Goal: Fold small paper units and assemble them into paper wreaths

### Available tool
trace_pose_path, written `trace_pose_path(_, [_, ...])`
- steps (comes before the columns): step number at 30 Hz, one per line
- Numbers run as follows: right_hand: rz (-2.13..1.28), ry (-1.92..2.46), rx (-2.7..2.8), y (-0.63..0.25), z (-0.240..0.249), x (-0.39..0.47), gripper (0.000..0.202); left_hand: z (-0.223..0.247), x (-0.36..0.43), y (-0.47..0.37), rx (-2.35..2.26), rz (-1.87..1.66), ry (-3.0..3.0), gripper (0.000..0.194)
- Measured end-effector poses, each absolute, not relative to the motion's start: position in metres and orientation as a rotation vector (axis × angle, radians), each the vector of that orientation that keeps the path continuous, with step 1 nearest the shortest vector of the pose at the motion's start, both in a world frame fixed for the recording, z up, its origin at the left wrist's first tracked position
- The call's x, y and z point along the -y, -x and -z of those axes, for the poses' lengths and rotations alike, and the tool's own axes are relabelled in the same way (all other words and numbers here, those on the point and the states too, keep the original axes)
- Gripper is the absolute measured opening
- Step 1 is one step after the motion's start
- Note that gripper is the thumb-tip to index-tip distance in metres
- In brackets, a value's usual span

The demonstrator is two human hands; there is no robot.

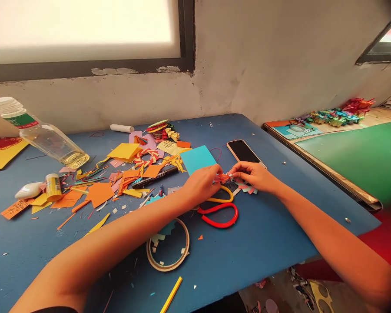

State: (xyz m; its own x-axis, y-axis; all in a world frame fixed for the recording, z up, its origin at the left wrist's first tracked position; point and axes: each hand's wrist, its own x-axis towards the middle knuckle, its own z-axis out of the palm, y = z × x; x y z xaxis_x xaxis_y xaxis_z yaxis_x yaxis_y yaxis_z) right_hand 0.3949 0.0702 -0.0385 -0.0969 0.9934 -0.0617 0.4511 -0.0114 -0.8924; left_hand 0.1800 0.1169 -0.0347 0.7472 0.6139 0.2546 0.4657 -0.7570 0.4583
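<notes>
My left hand (202,186) is closed in a pinch on one end of a small orange-red paper piece (224,178), which looks folded. At the other end, my right hand (256,176) pinches it by a whitish tip. Fingers partly cover the piece, so its full shape is hidden. Just below it lie scissors (221,224) with a red and a yellow handle loop, blades out of sight. Behind my left hand is a bright blue paper square (198,159). A phone (245,151) rests beyond my right hand, and pink and pale green paper strips (246,188) lie under it.
A roll of tape (149,255) lies near my left forearm. Orange and yellow paper scraps (101,194), a black marker (159,176), a glue bottle (53,188) and a leaning clear bottle (54,141) crowd the left. A green-topped table (345,148) stands at right.
</notes>
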Motion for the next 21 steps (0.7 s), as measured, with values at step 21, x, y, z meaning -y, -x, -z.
trace_pose_path(21, [-1.051, 1.513, 1.634, -0.3985, 0.0387, -0.0735, 0.033, 0.0339, -0.1191, -0.1816, -0.840, -0.584, -2.516, 0.016])
